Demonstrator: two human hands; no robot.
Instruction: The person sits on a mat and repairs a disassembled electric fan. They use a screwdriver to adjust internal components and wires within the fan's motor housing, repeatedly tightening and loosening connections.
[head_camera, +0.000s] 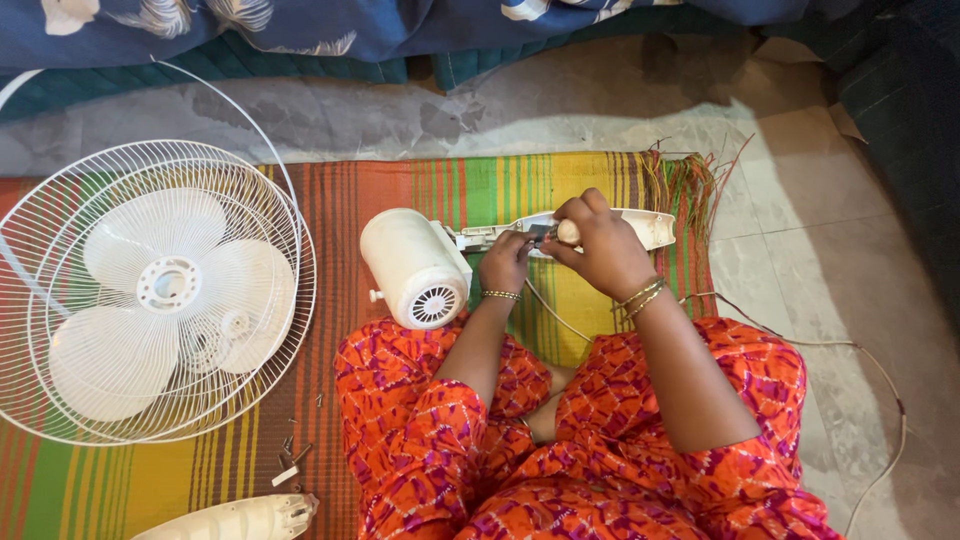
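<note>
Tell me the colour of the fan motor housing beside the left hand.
White, seen best in the head view: the fan motor housing.

A home floor — striped mat (560, 185), bedding (300, 25) (patterned) beside it.

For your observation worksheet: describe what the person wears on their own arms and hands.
Both forearms are bare, with no sleeves in view. The left hand has a thin gold beaded bangle at the wrist. The right hand has two thin gold bangles at its wrist. No gloves; any rings cannot be made out.
</note>
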